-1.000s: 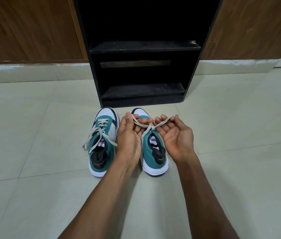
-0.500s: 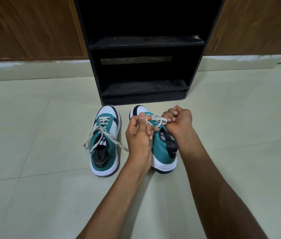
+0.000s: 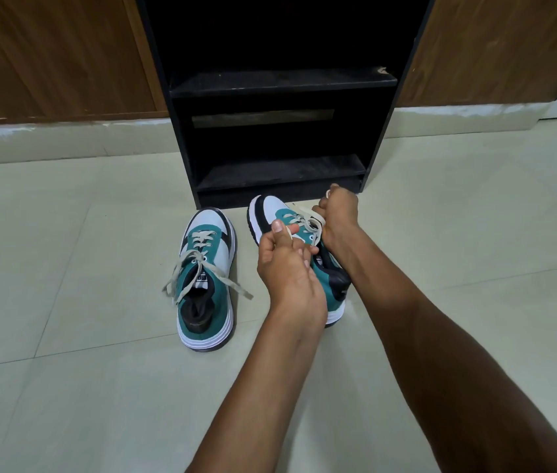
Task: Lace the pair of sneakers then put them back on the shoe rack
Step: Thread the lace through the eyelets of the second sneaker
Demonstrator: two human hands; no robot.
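Note:
Two teal, white and black sneakers lie on the tiled floor in front of a black shoe rack (image 3: 280, 172). The left sneaker (image 3: 206, 285) rests flat, its beige lace ends trailing loose to both sides. The right sneaker (image 3: 272, 213) is tilted onto its side, toe toward the rack. My left hand (image 3: 285, 264) pinches one end of its beige lace (image 3: 308, 223) between thumb and fingers. My right hand (image 3: 338, 213) is fisted around the other lace end, just beyond the shoe. My hands hide the middle of that sneaker.
The rack's lower shelf (image 3: 284, 170) and upper shelf (image 3: 280, 81) hold nothing visible. Brown wooden panels (image 3: 48, 56) flank the rack above a pale skirting. Pale floor tiles (image 3: 65, 387) spread all around.
The right sneaker has tipped over to the right. My hands went from open palms with the lace draped across them to closed grips, and my right hand moved farther toward the rack.

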